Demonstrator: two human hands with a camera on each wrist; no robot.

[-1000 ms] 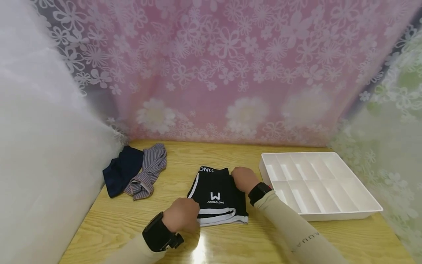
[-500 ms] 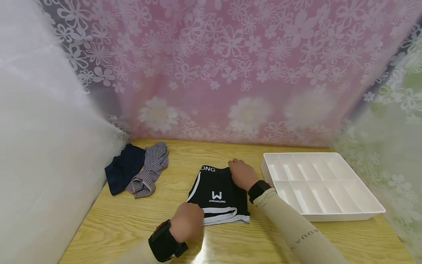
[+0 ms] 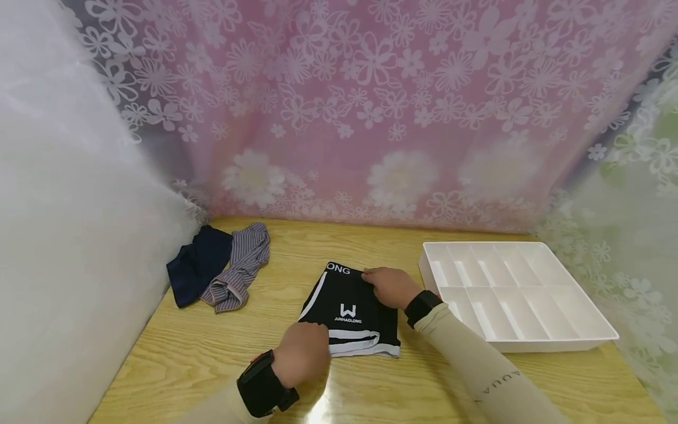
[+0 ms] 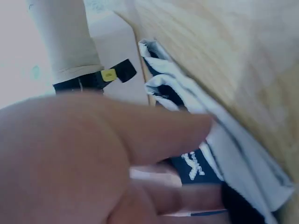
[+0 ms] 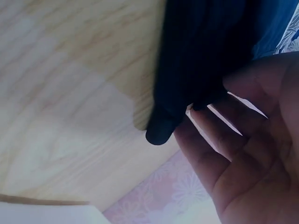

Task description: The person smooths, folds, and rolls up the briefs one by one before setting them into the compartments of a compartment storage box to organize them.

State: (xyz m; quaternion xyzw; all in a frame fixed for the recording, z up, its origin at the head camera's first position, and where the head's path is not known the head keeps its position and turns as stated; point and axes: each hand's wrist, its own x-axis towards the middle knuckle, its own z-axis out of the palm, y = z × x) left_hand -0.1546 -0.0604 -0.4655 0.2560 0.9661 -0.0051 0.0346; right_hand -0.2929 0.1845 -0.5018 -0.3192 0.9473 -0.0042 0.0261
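A pair of black boxer briefs [image 3: 365, 294] with white trim and a white W logo lies folded on the table, waistband away from me. My left hand [image 3: 303, 353] grips its near left corner. In the left wrist view the thumb [image 4: 187, 133] lies over the white hem [image 4: 238, 154], with fingers on the other side. At the waistband's right end, my right hand [image 3: 393, 287] pinches the fabric between thumb and fingers. The right wrist view shows its fingers [image 5: 205, 158] at the edge of the dark cloth [image 5: 201, 46].
Navy cloth [image 3: 198, 265] and a striped garment [image 3: 246, 259] lie crumpled at the back left. A white divided tray [image 3: 556, 340] stands on the right, close to the right forearm. A pink floral curtain [image 3: 339, 147] hangs behind the wooden table [image 3: 169, 365].
The left hand has shifted slightly right along the near edge of the boxer briefs. The right hand's fingers have loosened, then pinched the waistband end again. The boxer briefs stay nearly in place.
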